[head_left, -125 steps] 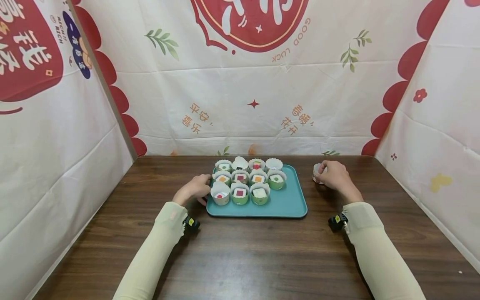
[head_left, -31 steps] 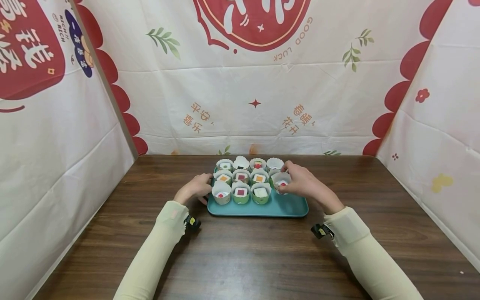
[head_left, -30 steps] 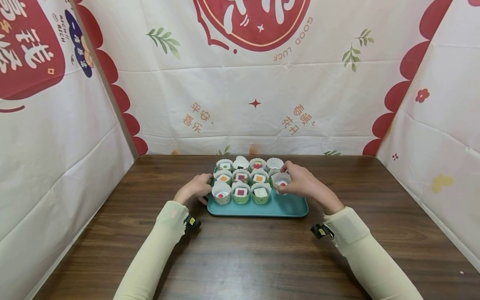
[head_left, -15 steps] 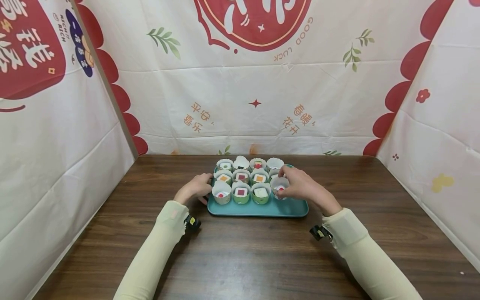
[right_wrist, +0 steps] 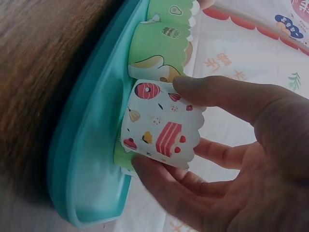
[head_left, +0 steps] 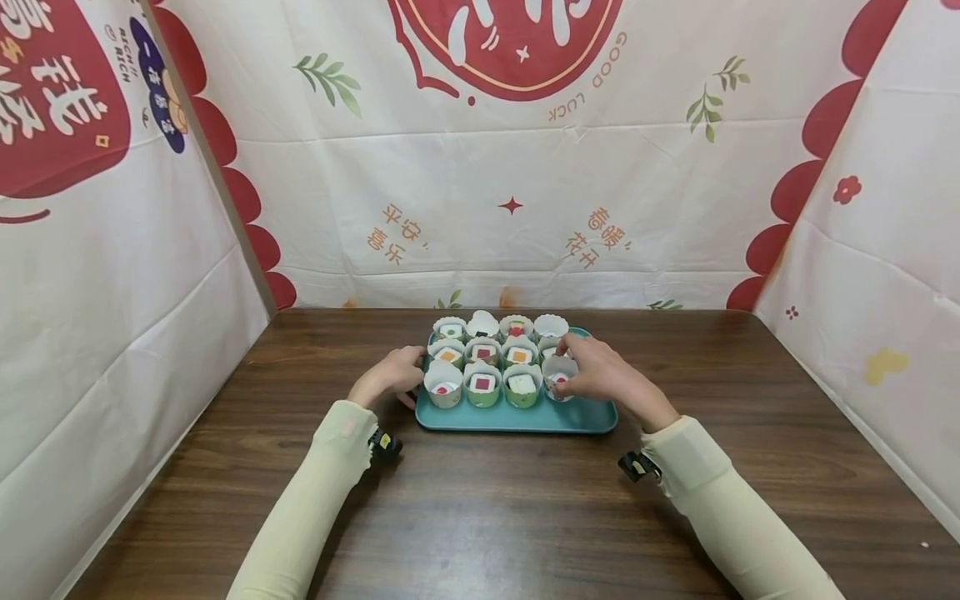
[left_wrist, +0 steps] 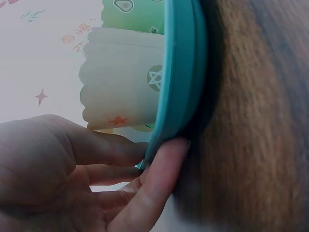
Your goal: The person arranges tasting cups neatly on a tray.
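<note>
A teal tray (head_left: 517,419) holds rows of paper baking cups, several with small toy-like cake or sushi pieces inside. My left hand (head_left: 393,372) grips the tray's left rim (left_wrist: 181,72), fingers on both sides of it. At the right end of the front row, my right hand (head_left: 603,372) holds a white paper baking cup (right_wrist: 157,123) printed with cakes and sweets, thumb on one side and fingers on the other. A red-topped piece shows inside it. This cup stands close to a green baking cup (right_wrist: 157,50) and low over the tray.
Brown wood-grain table (head_left: 480,517) surrounds the tray. A printed white cloth (head_left: 510,167) hangs behind, with more cloth on both sides. A black wrist camera (head_left: 639,465) sits under the right wrist. Bare tray surface lies along its front and right.
My right hand has brought the white baking cup from the table at the right over to the tray, then slightly forward and down beside the front row. My left hand stays at the rim.
</note>
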The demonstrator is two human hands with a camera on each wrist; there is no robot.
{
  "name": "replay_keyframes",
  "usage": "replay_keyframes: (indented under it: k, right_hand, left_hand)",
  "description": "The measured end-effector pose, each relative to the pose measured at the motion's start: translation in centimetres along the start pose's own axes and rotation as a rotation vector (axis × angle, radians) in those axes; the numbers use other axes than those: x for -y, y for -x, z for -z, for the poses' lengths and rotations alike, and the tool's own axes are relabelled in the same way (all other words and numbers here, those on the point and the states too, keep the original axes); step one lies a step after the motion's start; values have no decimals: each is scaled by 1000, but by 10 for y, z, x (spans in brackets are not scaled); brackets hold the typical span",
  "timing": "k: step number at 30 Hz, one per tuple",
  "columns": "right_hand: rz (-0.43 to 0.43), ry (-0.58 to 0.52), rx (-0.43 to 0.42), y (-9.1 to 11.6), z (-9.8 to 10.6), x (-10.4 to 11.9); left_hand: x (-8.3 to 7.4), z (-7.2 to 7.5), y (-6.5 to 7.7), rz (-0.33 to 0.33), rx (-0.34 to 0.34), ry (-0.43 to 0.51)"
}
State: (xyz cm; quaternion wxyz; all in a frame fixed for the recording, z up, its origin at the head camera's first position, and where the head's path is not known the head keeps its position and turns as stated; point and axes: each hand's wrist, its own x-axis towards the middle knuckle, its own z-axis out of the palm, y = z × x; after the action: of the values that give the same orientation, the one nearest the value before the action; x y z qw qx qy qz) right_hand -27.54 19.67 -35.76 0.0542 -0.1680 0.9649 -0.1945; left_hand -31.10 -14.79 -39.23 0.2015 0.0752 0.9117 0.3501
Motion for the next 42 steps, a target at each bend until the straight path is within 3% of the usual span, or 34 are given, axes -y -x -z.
replay_keyframes:
  k: [11, 24, 35, 42]
  right_hand:
    - [-22, -28, -14, 2, -5, 3]
    - [-106, -22, 3, -1, -10, 5]
    - [-133, -11, 12, 8, 0, 10]
    - [-135, -32, -39, 10, 5, 9]
  left_hand:
    - [-1, 0, 1, -6, -1, 1]
    - [-1, 0, 1, 0, -7, 0]
    - [1, 1, 1, -9, 0, 12]
    - [0, 2, 1, -7, 6, 13]
